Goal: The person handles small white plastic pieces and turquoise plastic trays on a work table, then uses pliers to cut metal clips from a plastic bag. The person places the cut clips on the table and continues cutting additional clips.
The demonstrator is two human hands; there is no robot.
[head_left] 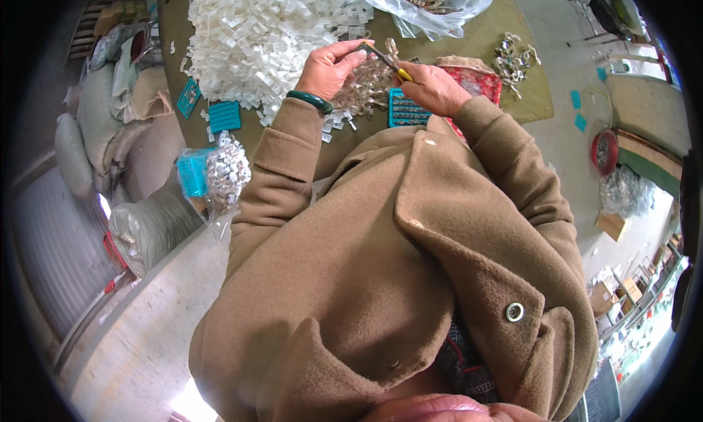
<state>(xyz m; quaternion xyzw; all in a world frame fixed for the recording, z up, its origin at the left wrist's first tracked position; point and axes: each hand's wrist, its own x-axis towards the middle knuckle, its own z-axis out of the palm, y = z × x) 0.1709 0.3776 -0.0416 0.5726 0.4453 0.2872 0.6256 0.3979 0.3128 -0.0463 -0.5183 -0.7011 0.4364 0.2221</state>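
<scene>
My left hand (329, 69) is raised over the table with thumb and forefinger pinched together. What sits between those fingertips is too small to make out. A slim dark hand tool with a yellow part (387, 61) is gripped in my right hand (437, 90), and its tip reaches the left fingertips. Just below the hands lies a heap of clear, brownish small pieces (370, 86). A turquoise tray (407, 110) with rows of small parts is beside my right hand. Beyond my left hand spreads a large pile of whitish translucent plastic pieces (271, 41).
A clear plastic bag (447, 23) with small pieces stands at the far side. Red patterned cloth (476, 78) and a cluster of shiny pieces (515, 56) lie right. Turquoise trays (224, 116) and a filled bag (228, 169) are left. Sacks (102, 114) stand beyond.
</scene>
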